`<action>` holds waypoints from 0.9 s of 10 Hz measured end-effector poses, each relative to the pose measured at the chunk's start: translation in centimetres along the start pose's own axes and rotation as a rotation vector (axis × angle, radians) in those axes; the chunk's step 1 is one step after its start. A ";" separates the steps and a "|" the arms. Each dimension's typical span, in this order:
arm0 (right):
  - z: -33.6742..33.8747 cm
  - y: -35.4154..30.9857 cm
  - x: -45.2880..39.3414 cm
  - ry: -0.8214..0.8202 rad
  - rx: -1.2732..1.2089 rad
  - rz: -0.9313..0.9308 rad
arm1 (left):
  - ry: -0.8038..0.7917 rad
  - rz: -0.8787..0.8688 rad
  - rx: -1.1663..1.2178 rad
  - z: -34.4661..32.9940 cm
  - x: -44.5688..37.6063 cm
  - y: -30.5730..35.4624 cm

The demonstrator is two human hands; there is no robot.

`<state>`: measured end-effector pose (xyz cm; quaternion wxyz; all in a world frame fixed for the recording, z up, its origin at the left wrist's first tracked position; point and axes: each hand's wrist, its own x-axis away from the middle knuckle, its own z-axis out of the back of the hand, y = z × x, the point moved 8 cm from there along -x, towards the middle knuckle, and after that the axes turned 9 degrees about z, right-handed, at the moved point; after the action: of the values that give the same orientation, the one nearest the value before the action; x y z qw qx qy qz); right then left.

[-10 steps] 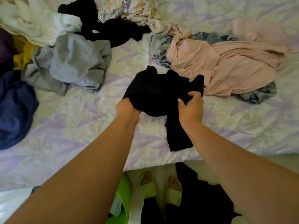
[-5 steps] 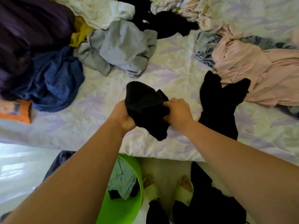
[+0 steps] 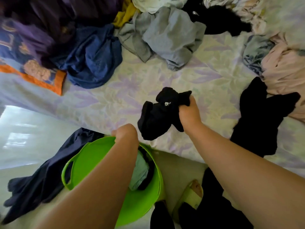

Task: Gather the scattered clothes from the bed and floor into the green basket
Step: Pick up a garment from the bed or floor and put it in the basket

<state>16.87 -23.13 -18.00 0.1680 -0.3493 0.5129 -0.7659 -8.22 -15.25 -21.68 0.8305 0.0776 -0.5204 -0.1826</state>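
A bed sheet printed with pale purple leaves (image 3: 128, 90) covers the bed, above a glossy whitish floor (image 3: 24, 146). The right hand (image 3: 188, 114) clenches a bunched black garment (image 3: 158, 116) over the sheet's edge. The left hand (image 3: 125, 134) grips the rim of the round lime-green plastic basket (image 3: 92, 162) on the floor, which holds a pale teal cloth (image 3: 140, 172). A dark navy garment (image 3: 44, 172) lies on the floor touching the basket; grey (image 3: 171, 35), blue (image 3: 94, 58), pink (image 3: 283, 71) and black (image 3: 260, 119) clothes lie on the bed.

Bare forearms without sleeves; a pale green sandal (image 3: 189, 198) on one foot.
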 end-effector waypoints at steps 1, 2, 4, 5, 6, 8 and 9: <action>-3.2 -0.2 0.5 -0.088 -0.066 -0.047 | -0.005 -0.209 -0.117 0.6 -0.9 1.3; -7.0 0.4 1.5 -0.167 -0.162 -0.196 | -0.409 0.017 -0.092 -1.9 1.4 0.7; -14.6 4.0 7.2 -0.308 -0.552 -0.632 | -0.693 0.348 0.150 -0.1 -0.6 -1.9; -17.3 6.3 9.0 -0.372 -0.507 -0.788 | -0.703 0.330 0.154 2.9 -2.7 -3.0; -19.5 7.9 11.0 -0.438 -0.324 -0.862 | -0.593 0.313 0.164 5.7 -5.6 -4.6; -19.9 12.8 13.1 -0.347 0.253 -0.839 | -0.351 0.372 0.090 11.0 -12.5 -9.2; -19.4 12.6 12.1 -0.487 0.717 -0.541 | -0.268 0.397 -0.079 13.2 -11.8 -10.0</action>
<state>-6.59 -22.88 -29.49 0.1878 -0.5585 0.0551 -0.8061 -26.82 -19.15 -28.89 0.7760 -0.0836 -0.6236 -0.0445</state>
